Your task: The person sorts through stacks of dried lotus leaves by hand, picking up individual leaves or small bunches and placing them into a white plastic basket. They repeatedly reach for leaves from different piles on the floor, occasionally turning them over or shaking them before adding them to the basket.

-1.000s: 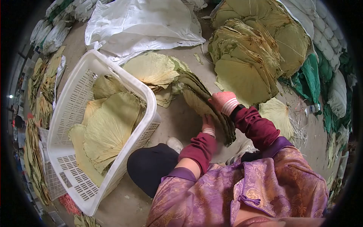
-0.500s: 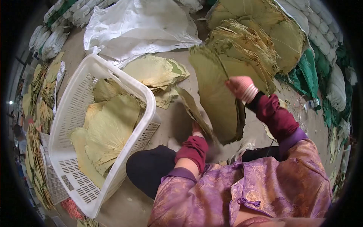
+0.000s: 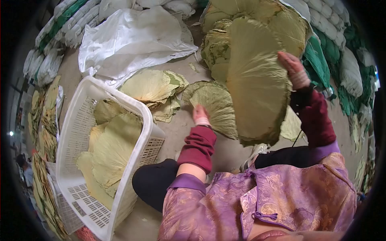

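Observation:
My right hand (image 3: 293, 69) grips the right edge of a large dried leaf (image 3: 257, 80), which stands nearly upright over the floor in front of me. To its left, my left hand (image 3: 200, 114) is at the lower left edge of a smaller greenish dried leaf (image 3: 215, 106), with the fingers against it. Beyond the big leaf lies a heap of folded dried leaves (image 3: 217, 44). A small pile of pale leaves (image 3: 148, 86) rests on the floor between my left hand and the basket.
A white plastic basket (image 3: 146, 120) holding several leaves stands at my left. A white sack (image 3: 132, 40) is spread behind it. White and green bags (image 3: 352, 76) are stacked at the right and back. Leaf bundles lie at the far left, near a person (image 3: 26, 170).
My right hand has moved right and up, turning the large leaf's broad face toward me. My left hand has moved up and left with the smaller leaf, now spread flatter. The view has shifted.

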